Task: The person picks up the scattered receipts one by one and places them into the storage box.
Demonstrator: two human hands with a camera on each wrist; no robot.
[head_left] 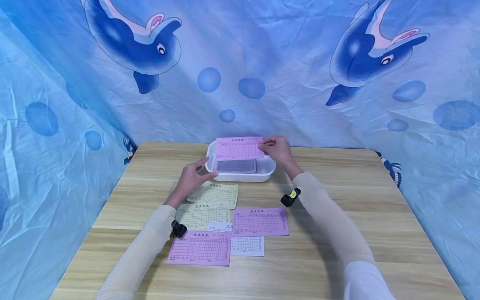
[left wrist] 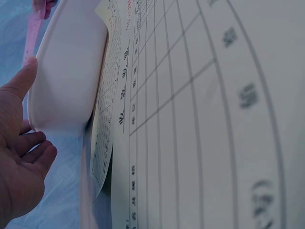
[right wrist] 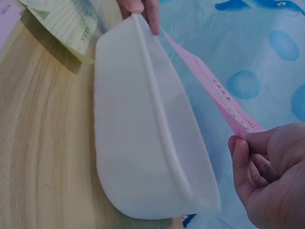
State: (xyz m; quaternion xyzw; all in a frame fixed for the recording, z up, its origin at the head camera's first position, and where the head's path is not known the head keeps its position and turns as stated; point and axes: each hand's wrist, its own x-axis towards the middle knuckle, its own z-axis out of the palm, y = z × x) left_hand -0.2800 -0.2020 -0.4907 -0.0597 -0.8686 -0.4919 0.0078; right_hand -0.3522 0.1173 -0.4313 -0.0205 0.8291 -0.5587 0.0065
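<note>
Thumb and fingertips of the right hand pinch the right end of a pink printed form slip, raised over a white plastic tray. In the right wrist view this slip slants above the tray's rim. Inside the tray lies another printed slip, shaded by the pink one. The left hand holds the tray's left end, its thumb and fingers spread around the rim; in the left wrist view the thumb lies at the tray's edge.
Below the tray, two pale yellow slips overlap near the left wrist. Closer in lie two pink slips, partly covering white slips. A blue dolphin-print curtain hangs behind the wooden table.
</note>
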